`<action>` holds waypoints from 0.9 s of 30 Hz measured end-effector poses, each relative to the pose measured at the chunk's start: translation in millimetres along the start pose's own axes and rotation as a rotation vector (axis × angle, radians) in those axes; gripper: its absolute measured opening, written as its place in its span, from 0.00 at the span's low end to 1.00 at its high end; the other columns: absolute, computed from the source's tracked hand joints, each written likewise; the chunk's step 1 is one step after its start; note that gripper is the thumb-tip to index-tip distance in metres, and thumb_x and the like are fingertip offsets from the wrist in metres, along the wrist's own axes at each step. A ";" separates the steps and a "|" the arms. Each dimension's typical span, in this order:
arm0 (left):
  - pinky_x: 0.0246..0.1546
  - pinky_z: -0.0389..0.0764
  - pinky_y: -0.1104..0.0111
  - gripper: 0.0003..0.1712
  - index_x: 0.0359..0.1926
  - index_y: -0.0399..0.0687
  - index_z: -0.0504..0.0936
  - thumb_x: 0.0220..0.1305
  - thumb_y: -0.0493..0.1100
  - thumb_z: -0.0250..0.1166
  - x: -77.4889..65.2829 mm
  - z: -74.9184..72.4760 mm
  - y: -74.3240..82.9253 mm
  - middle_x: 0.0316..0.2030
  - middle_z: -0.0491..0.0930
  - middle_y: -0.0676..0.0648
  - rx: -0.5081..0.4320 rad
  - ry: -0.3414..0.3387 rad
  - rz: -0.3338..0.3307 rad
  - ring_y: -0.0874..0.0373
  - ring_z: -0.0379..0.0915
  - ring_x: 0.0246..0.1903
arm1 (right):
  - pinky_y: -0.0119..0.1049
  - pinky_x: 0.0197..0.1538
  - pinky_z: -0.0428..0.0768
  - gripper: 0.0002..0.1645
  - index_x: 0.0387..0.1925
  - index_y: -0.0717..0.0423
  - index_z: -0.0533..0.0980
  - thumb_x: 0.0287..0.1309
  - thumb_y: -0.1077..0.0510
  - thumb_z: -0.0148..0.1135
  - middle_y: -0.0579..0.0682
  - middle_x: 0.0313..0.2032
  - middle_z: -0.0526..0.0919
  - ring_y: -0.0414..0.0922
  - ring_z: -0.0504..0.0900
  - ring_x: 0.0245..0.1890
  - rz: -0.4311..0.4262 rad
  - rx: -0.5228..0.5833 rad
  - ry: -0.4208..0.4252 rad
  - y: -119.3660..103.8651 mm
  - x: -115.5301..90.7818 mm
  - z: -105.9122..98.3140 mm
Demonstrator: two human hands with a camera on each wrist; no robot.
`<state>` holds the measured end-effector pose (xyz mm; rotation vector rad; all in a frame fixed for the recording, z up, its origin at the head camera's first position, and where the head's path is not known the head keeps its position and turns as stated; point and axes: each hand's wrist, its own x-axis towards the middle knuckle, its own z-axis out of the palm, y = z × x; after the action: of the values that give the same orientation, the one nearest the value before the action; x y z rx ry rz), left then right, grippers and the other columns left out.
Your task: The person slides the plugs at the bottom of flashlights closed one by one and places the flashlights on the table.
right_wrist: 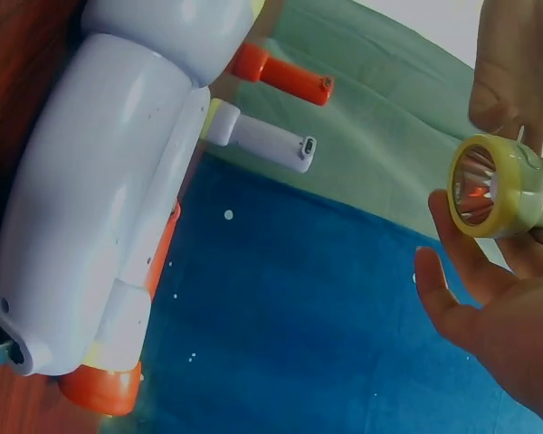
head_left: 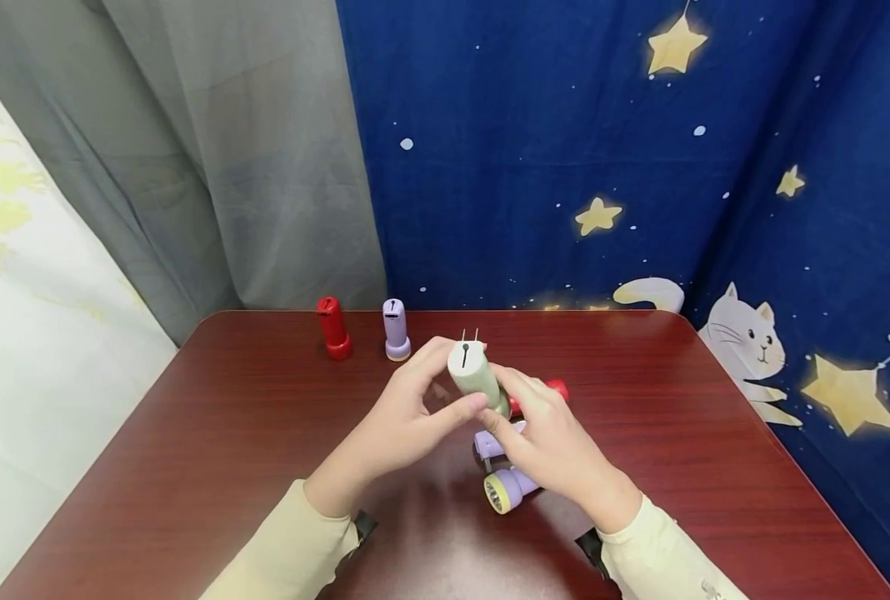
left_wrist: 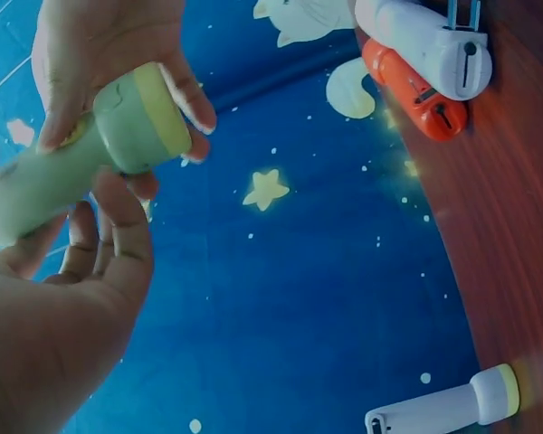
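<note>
A pale green flashlight (head_left: 477,377) with a yellow rim is held above the table between both hands. Its tail end faces up in the head view, and two metal prongs stand out from it. My left hand (head_left: 407,421) grips the body from the left, thumb along the near side. From the right, my right hand (head_left: 553,437) holds it nearer the lamp head, whose yellow rim (left_wrist: 163,110) shows in the left wrist view. The reflector (right_wrist: 475,185) is visible in the right wrist view. Some fingertips are hidden behind the flashlight.
A red flashlight (head_left: 335,329) and a purple flashlight (head_left: 396,329) stand on their heads at the table's back left. Under the right hand lie another purple flashlight (head_left: 508,490), a second purple piece (head_left: 490,445) and a red flashlight (head_left: 557,389), partly covered. Curtains hang behind the table (head_left: 265,433).
</note>
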<state>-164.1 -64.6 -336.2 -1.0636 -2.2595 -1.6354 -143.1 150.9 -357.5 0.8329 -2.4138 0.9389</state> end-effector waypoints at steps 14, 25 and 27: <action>0.44 0.88 0.68 0.18 0.55 0.48 0.85 0.65 0.40 0.76 1.9 6.3 -3.3 0.49 0.83 0.53 0.080 0.027 0.018 0.62 0.81 0.45 | 0.49 0.65 0.84 0.30 0.70 0.50 0.75 0.69 0.54 0.69 0.46 0.63 0.85 0.43 0.86 0.60 0.086 0.082 -0.060 0.9 1.4 2.2; 0.48 0.86 0.68 0.18 0.52 0.50 0.85 0.63 0.42 0.79 3.9 7.7 -3.8 0.48 0.83 0.54 0.187 0.072 0.073 0.64 0.79 0.49 | 0.29 0.43 0.88 0.20 0.55 0.57 0.83 0.63 0.71 0.64 0.53 0.35 0.89 0.36 0.87 0.36 0.150 0.399 0.164 -2.0 11.4 -5.9; 0.50 0.86 0.69 0.18 0.52 0.50 0.85 0.62 0.42 0.79 4.2 8.3 -4.0 0.49 0.83 0.55 0.193 0.074 0.066 0.64 0.79 0.50 | 0.29 0.39 0.87 0.19 0.55 0.59 0.83 0.65 0.71 0.62 0.55 0.30 0.87 0.37 0.86 0.31 0.160 0.449 0.181 -4.1 13.5 -6.8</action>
<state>-167.4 -56.0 -340.4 -1.0019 -2.2551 -1.3750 -149.2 148.2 -343.3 0.6681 -2.1671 1.5835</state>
